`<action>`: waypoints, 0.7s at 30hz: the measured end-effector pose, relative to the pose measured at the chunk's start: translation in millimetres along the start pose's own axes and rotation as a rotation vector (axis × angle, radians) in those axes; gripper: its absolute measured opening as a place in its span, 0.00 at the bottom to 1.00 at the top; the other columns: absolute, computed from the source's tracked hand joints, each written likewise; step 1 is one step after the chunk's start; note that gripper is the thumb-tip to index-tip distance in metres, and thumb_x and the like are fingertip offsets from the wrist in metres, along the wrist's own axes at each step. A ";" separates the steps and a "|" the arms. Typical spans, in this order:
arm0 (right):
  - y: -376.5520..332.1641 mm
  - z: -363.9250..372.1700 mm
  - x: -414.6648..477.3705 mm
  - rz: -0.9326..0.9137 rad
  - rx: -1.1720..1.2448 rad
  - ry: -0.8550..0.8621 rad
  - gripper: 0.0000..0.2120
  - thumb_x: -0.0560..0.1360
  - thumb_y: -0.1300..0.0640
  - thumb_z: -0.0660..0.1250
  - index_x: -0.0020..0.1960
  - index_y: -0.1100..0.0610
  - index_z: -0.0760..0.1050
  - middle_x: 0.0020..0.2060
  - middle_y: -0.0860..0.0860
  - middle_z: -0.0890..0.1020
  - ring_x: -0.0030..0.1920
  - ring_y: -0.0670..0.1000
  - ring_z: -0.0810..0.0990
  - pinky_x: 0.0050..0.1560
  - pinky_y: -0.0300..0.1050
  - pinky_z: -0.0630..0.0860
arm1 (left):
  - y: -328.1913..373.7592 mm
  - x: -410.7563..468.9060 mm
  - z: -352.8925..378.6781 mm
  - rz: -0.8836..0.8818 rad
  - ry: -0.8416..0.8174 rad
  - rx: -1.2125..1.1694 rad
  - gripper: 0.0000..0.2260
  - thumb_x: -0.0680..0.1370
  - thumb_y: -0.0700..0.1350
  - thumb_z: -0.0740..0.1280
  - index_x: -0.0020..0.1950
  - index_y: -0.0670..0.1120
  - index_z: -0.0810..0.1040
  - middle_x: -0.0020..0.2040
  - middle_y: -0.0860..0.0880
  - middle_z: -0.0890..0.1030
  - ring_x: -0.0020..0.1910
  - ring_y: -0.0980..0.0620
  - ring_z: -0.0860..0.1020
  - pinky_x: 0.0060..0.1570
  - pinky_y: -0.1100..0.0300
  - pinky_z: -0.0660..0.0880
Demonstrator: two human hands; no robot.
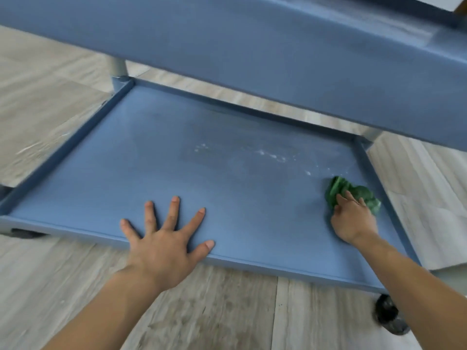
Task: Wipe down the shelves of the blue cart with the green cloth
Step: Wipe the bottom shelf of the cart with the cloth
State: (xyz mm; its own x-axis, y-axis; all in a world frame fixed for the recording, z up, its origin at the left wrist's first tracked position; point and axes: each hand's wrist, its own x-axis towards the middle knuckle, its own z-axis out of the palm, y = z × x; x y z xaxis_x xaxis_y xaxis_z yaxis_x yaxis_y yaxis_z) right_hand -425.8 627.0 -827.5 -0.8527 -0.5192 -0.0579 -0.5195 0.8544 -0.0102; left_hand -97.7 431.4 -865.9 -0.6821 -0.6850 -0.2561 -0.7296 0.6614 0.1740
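Both hands are working the lower shelf [177, 157]: left hand [165, 245] is pressing flat with fingers spread wide, right hand [352, 218] is gripping the bunched cloth [340, 186] near the right rim.

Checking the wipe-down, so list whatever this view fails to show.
Upper shelf: head view, top surface faces away and is cut by the frame edge.
Right hand: head view, grip fingertips buried in the green cloth.
Near wheel: head view, motion-blurred.
Far wheel: head view, mostly under the lower shelf rim.
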 end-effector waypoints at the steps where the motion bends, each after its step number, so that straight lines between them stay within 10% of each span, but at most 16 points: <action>1: -22.4 2.7 2.3 -0.036 0.028 0.007 0.20 0.76 0.59 0.58 0.68 0.59 0.69 0.74 0.55 0.64 0.74 0.61 0.59 0.73 0.52 0.57 | -0.6 -1.2 3.5 0.006 0.022 -0.006 0.33 0.65 0.78 0.30 0.69 0.74 0.28 0.80 0.55 0.35 0.77 0.35 0.35 0.66 0.24 0.41; 12: -323.4 22.5 -13.9 -0.628 0.067 0.009 0.26 0.74 0.55 0.62 0.71 0.60 0.65 0.75 0.59 0.61 0.75 0.56 0.59 0.76 0.49 0.52 | -68.6 -27.8 -6.5 -0.069 0.113 -0.019 0.35 0.74 0.75 0.41 0.79 0.63 0.56 0.81 0.49 0.57 0.79 0.38 0.54 0.72 0.30 0.48; 18: -455.6 21.5 -61.3 -0.724 0.217 0.011 0.25 0.74 0.56 0.63 0.70 0.59 0.66 0.75 0.53 0.62 0.74 0.60 0.56 0.74 0.53 0.57 | -80.3 -31.3 -13.4 0.052 0.139 0.014 0.33 0.84 0.59 0.40 0.63 0.46 0.82 0.64 0.39 0.80 0.63 0.29 0.75 0.64 0.26 0.59; 21: -498.9 26.4 -81.2 -0.848 0.233 -0.002 0.25 0.73 0.57 0.64 0.69 0.59 0.67 0.74 0.54 0.62 0.75 0.59 0.56 0.74 0.53 0.57 | -84.0 -27.2 -18.6 -0.056 0.124 0.076 0.24 0.84 0.53 0.50 0.80 0.50 0.59 0.80 0.41 0.58 0.78 0.36 0.54 0.67 0.36 0.24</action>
State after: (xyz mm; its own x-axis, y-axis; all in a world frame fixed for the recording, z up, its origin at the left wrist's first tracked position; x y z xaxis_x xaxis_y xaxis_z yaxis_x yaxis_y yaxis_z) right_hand -95.9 243.4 -844.1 -0.1847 -0.9810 0.0597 -0.9533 0.1641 -0.2537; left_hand -18.8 388.7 -855.9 -0.6445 -0.7510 -0.1435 -0.7642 0.6388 0.0887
